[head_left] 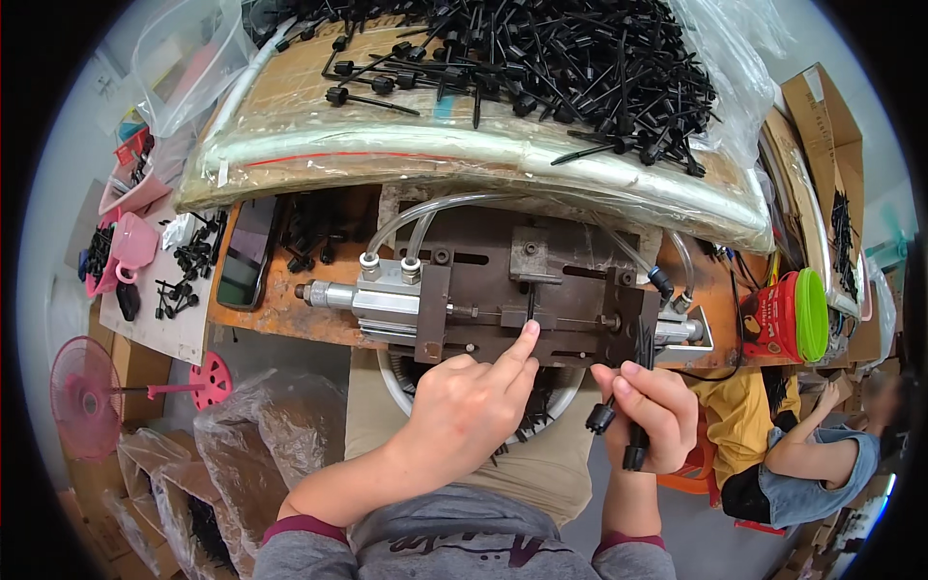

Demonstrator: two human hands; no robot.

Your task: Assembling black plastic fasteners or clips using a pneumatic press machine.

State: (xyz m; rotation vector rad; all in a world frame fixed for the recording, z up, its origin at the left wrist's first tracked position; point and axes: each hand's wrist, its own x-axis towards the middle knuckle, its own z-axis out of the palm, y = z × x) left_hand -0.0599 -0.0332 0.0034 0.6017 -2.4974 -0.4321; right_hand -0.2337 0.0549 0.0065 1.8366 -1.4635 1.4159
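My left hand (469, 406) reaches up to a dark metal press fixture (541, 290) with its index fingertip touching a thin black plastic pin (531, 302) standing in the fixture's slot. My right hand (652, 411) is closed around a small bundle of black plastic pins (623, 425), their heads hanging below my fist and their tips poking up near the fixture's right end. A silver pneumatic cylinder (372, 300) with clear hoses joins the fixture on its left.
A large heap of black pins (561, 68) lies on plastic sheeting at the back of the bench. A dark phone (247, 253) and loose pins sit left; pink scoops (126, 253) and a pink fan (82, 396) farther left. A seated person (802, 454) is at right beside a red-and-green container (788, 317).
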